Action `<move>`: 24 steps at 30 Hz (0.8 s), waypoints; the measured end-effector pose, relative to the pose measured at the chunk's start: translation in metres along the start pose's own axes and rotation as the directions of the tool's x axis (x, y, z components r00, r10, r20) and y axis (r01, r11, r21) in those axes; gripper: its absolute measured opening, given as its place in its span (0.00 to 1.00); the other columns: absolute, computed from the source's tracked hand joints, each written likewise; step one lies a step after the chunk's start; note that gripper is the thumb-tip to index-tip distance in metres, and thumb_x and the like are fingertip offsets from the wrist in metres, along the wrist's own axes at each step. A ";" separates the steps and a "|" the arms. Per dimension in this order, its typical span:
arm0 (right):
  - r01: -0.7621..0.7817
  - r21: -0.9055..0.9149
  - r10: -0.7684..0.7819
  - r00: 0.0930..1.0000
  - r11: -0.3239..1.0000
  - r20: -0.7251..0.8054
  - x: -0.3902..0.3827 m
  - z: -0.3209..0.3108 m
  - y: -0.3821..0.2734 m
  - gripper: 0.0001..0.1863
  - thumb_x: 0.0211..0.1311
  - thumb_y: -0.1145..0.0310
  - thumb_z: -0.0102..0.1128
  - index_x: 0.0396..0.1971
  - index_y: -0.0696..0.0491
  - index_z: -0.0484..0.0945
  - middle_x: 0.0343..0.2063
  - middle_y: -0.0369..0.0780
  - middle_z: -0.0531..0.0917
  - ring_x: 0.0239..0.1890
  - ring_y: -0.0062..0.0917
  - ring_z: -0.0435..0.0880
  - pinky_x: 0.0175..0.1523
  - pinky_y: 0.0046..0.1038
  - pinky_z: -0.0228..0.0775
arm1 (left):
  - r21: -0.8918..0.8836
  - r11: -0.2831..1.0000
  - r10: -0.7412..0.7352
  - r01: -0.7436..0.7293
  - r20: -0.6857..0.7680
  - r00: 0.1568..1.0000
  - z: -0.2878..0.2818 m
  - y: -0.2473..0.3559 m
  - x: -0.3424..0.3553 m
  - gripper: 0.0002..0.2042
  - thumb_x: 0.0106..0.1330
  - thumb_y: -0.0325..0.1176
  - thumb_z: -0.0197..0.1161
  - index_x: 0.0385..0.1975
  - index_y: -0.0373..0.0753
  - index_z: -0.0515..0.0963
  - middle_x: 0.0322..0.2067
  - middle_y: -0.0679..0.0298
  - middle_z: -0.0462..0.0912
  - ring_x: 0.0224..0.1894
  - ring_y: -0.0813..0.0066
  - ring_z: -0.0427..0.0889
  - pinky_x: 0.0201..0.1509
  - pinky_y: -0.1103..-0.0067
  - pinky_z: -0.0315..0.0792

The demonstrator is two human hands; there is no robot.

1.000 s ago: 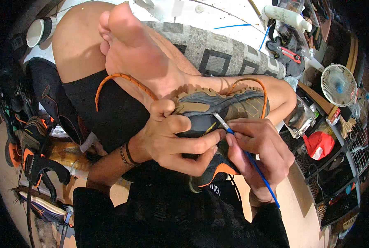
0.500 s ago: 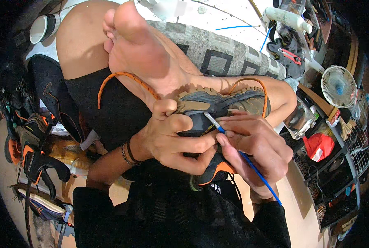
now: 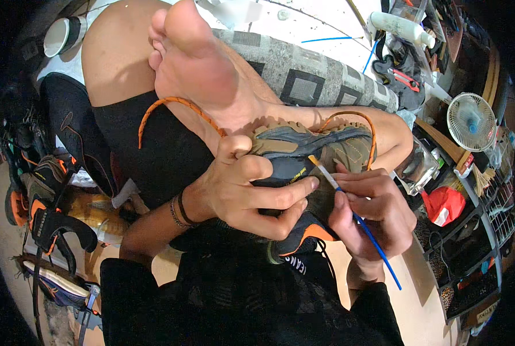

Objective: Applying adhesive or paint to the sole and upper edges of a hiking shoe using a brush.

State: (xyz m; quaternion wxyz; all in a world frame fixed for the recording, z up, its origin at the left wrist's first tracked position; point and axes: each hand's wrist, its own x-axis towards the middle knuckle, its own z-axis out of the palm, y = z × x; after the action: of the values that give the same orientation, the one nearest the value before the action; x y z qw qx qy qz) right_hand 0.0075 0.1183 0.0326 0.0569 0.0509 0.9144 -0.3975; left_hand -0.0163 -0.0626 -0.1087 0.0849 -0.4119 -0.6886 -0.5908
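Observation:
A brown and black hiking shoe with an orange lace lies on its side against my crossed leg, its sole edge facing away from me. My left hand is closed round the shoe's left part, fingers along its side. Between the fingertips of my right hand is a thin paintbrush with a blue handle. Its bristle tip is by the shoe's side panel, just right of some small yellow lettering; whether it touches I cannot tell. Part of the shoe is hidden under my hands.
My bare foot rises beyond the shoe. A rolled grey patterned mat lies behind. To the right are a small white fan, a red bag and a dark rack. Another shoe and a white cup are at left.
The brush and my right hand have shifted right and slightly toward me, away from the sole's edge, uncovering yellow lettering on the shoe. My left hand keeps its hold.

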 end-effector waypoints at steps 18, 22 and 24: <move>-0.084 0.074 0.076 0.992 0.994 0.103 0.006 0.000 -0.004 0.08 0.53 0.79 0.75 0.26 0.62 0.81 0.30 0.49 0.87 0.35 0.37 0.90 0.47 0.38 0.85 | -0.016 0.999 -0.035 0.036 0.024 0.999 -0.003 0.005 -0.003 0.10 0.48 0.37 0.71 0.24 0.66 0.77 0.40 0.93 0.86 0.39 0.77 0.63 0.44 0.69 0.54; -0.006 0.085 -0.007 0.988 0.996 0.153 0.021 0.009 -0.004 0.08 0.52 0.80 0.75 0.26 0.62 0.81 0.28 0.48 0.86 0.33 0.37 0.89 0.46 0.37 0.84 | -0.023 0.999 -0.041 0.040 -0.022 0.999 -0.001 0.005 -0.004 0.12 0.45 0.38 0.72 0.24 0.65 0.76 0.42 0.93 0.80 0.38 0.79 0.65 0.46 0.72 0.56; -0.023 0.079 0.010 0.986 0.997 0.166 0.024 0.012 -0.004 0.08 0.52 0.81 0.75 0.25 0.62 0.81 0.26 0.47 0.85 0.33 0.37 0.89 0.46 0.37 0.84 | -0.021 0.999 -0.042 0.042 -0.022 0.999 0.000 0.003 -0.004 0.12 0.45 0.39 0.72 0.24 0.65 0.75 0.41 0.93 0.80 0.38 0.79 0.65 0.46 0.72 0.56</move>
State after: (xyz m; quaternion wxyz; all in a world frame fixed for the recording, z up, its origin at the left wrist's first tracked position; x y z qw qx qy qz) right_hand -0.0163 0.1081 0.0239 0.1336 0.0276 0.8894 -0.4363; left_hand -0.0124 -0.0647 -0.1090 0.0761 -0.3914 -0.6900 -0.6041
